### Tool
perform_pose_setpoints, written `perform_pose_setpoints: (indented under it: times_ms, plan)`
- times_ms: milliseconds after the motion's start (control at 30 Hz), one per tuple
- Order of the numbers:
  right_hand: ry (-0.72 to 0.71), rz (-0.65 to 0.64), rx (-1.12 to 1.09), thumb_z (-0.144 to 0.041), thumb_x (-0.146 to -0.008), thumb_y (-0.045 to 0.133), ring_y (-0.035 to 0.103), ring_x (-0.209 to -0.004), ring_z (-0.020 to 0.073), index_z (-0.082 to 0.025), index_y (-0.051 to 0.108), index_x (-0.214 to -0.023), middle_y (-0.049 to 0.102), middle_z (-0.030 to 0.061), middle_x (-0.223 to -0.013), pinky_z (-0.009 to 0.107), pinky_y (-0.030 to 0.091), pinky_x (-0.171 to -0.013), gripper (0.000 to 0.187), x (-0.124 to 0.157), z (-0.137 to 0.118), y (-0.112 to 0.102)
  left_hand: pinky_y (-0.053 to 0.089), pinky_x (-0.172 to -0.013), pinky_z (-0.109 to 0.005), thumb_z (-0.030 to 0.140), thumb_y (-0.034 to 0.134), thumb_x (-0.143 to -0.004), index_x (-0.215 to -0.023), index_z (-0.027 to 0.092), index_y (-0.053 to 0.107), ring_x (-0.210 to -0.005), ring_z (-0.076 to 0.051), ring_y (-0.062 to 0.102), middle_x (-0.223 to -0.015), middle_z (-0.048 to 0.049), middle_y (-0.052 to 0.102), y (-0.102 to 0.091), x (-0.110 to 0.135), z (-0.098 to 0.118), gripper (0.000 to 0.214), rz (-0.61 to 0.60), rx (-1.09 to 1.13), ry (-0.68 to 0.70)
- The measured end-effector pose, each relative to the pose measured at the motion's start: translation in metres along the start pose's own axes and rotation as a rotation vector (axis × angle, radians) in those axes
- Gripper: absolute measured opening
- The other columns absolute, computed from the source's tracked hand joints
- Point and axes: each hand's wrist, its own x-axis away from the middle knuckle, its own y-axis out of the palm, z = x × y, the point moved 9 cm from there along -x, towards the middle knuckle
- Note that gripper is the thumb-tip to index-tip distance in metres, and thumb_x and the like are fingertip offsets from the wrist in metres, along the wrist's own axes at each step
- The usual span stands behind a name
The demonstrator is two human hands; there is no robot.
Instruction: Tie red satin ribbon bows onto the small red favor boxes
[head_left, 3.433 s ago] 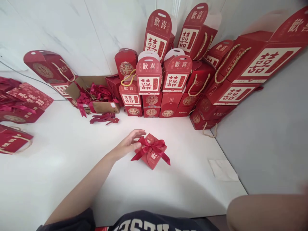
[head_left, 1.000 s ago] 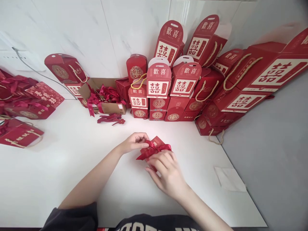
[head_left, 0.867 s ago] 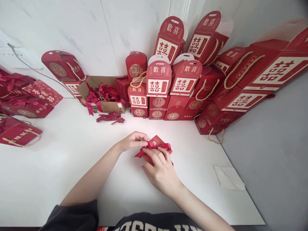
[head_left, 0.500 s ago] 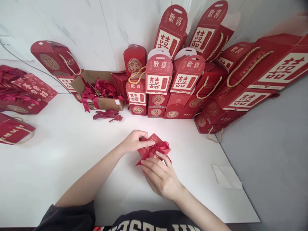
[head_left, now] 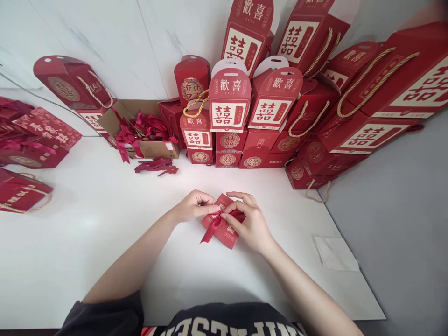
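A small red gift box [head_left: 228, 237] with gold lettering sits on the white table in front of me. A dark red satin ribbon [head_left: 212, 229] is tied across its top, one tail hanging toward me on the left. At the knot, my left hand [head_left: 196, 205] pinches the ribbon between thumb and forefinger, its other fingers curled. My right hand [head_left: 252, 221] also pinches ribbon close to the knot, from the right side, and covers part of the bow and the box's right corner.
Behind the box stand stacked red gift boxes [head_left: 230, 114] with rope handles. A cardboard carton [head_left: 154, 150] full of ribbons is at the back left, with loose ribbon pieces [head_left: 156, 166] before it. More red boxes [head_left: 24, 189] lie far left. A white tissue [head_left: 336, 253] lies right.
My right hand has moved up from below the bow to pinch the ribbon at the knot, uncovering the box's near corner. My left hand stays at the knot.
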Motion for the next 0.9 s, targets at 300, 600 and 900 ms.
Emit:
perform_pose_setpoints:
  times_ms: [300, 600, 900]
  plan:
    - [-0.02, -0.027, -0.017, -0.025, -0.084, 0.068, 0.044, -0.132, 0.0282, -0.023, 0.069, -0.081, 0.061, 0.0068, -0.129, 0.052, 0.037, -0.106, 0.004, 0.001, 0.003, 0.003, 0.019, -0.045, -0.024, 0.045, 0.066, -0.081, -0.051, 0.016, 0.039, -0.044, -0.005, 0.027, -0.046, 0.0059, 0.035, 0.002, -0.003, -0.02, 0.049, -0.006, 0.161, -0.033]
    - [0.174, 0.062, -0.092, -0.044, -0.094, 0.052, 0.059, -0.107, 0.0224, -0.023, 0.052, -0.122, 0.063, 0.0083, -0.111, 0.039, 0.047, -0.092, 0.035, 0.02, 0.026, -0.039, 0.017, -0.046, -0.024, 0.048, 0.064, -0.082, -0.059, 0.014, 0.05, -0.044, -0.006, 0.026, -0.047, 0.006, 0.036, -0.008, 0.005, -0.02, 0.042, 0.016, 0.157, -0.002]
    - [0.323, -0.093, -0.313, -0.05, -0.096, 0.045, 0.058, -0.071, 0.0169, -0.022, 0.048, -0.115, 0.06, -0.0013, -0.074, 0.031, 0.048, -0.072, 0.034, 0.042, 0.055, -0.015, 0.046, -0.093, -0.04, 0.042, 0.08, -0.067, -0.139, 0.027, 0.042, -0.12, -0.03, 0.049, -0.137, -0.0126, 0.046, -0.001, 0.014, 0.02, 0.083, -0.03, -0.037, 0.167]
